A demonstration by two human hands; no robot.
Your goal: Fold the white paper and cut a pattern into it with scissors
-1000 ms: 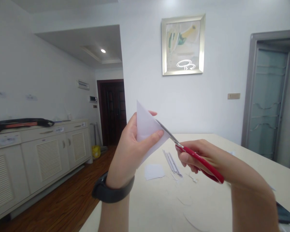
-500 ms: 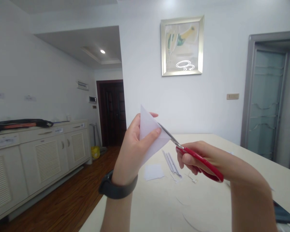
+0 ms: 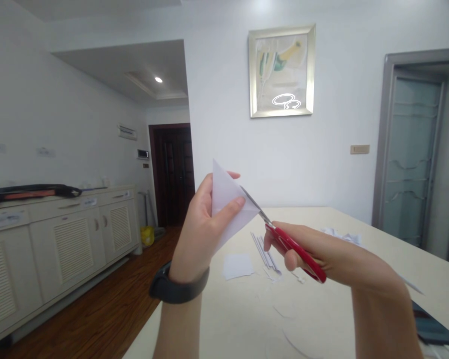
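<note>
Pinched between thumb and fingers of the left hand (image 3: 202,222), raised above the table (image 3: 239,319): creased white paper (image 3: 226,189), smooth, matte, triangular, point upward. Gripped in the right hand (image 3: 322,247): scissors (image 3: 297,250), glossy red handles, slim metal blades slanting up and left along the paper's right edge; bite of blades unclear. Lying on the smooth cream tabletop, beneath and beyond: slender white paper rolls (image 3: 263,252) side by side, squarish flat white sheet (image 3: 238,266) just left of these, small scraps (image 3: 301,280) to the right. Farther right, beyond the right hand: crumpled paper (image 3: 342,236). Near right: dark flat panel (image 3: 434,324). Table's left edge running obliquely, near to far. Free air above and left of the raised point; room also between hands and tabletop.
</note>
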